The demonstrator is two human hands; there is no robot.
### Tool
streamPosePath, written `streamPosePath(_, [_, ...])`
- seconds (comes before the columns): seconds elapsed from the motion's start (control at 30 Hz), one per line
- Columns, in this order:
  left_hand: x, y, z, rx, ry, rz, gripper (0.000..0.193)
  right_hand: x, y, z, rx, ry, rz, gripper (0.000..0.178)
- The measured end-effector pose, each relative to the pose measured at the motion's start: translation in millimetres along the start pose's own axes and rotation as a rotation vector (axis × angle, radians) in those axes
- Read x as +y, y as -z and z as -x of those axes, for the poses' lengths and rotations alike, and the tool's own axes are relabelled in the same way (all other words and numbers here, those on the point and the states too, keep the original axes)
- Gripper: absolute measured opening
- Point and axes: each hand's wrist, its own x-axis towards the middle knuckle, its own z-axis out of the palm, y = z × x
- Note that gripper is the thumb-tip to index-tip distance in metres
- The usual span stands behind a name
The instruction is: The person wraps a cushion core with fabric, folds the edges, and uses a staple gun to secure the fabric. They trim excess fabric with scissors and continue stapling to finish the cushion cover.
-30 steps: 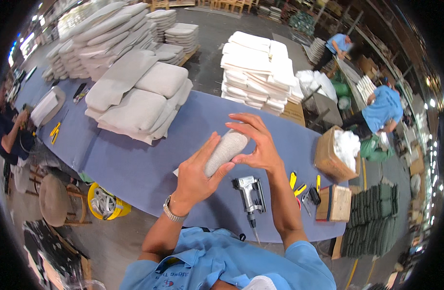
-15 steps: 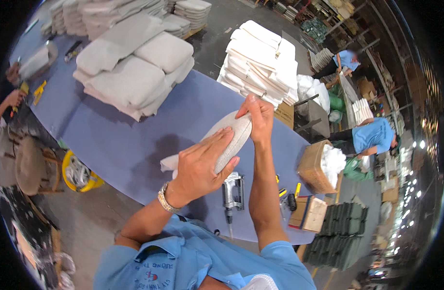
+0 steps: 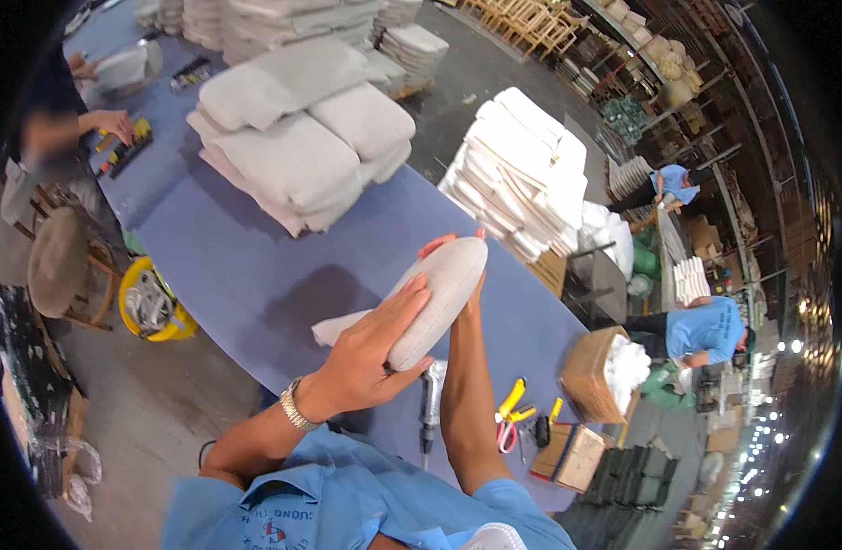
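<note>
A light grey fabric-covered seat pad (image 3: 446, 298) is held on edge above the blue table, between my two hands. My left hand (image 3: 370, 346), with a watch at its wrist, presses its long fingers flat along the pad's left side, thumb under the lower end. Behind the pad's far end, my right hand (image 3: 476, 286) grips it; only a few fingertips and part of the palm show. Loose pale fabric (image 3: 334, 327) sticks out left of the pad. A metal air stapler (image 3: 432, 394) lies on the table, partly covered by my right forearm.
Grey covered pads (image 3: 292, 147) are piled on the table (image 3: 256, 266). White pads (image 3: 517, 174) stand stacked beyond it. Yellow-handled pliers (image 3: 512, 399), scissors (image 3: 505, 433) and a small box (image 3: 567, 456) lie right. A carton of white stuffing (image 3: 590, 376) stands beside the table. Co-workers stand left and right.
The pad has turned more upright and my right hand has slid behind it, from gripping its far tip. The view has shifted, showing more of the tools at right.
</note>
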Motion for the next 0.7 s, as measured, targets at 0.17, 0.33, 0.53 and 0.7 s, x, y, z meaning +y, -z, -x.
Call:
streamPosePath(0.17, [25.2, 66.5, -11.5, -0.197, 0.231, -0.324, 0.075, 39.9, -25.4, 9.1, 0.192, 0.280, 0.309, 0.074])
streamPosePath(0.33, [44.6, 73.4, -40.4, -0.316, 0.444, -0.738, 0.068, 33.8, -71.1, 60.5, 0.249, 0.526, 0.607, 0.054])
streamPosePath(0.53, [24.3, 105.4, -12.5, -0.229, 0.248, -0.547, 0.053, 54.5, -41.5, 97.0, 0.229, 0.469, 0.642, 0.042])
streamPosePath(0.7, [-13.9, 170.0, 79.1, 0.038, 0.279, -0.395, 0.063, 86.9, -6.1, 150.3, 0.106, -0.002, 0.829, 0.045])
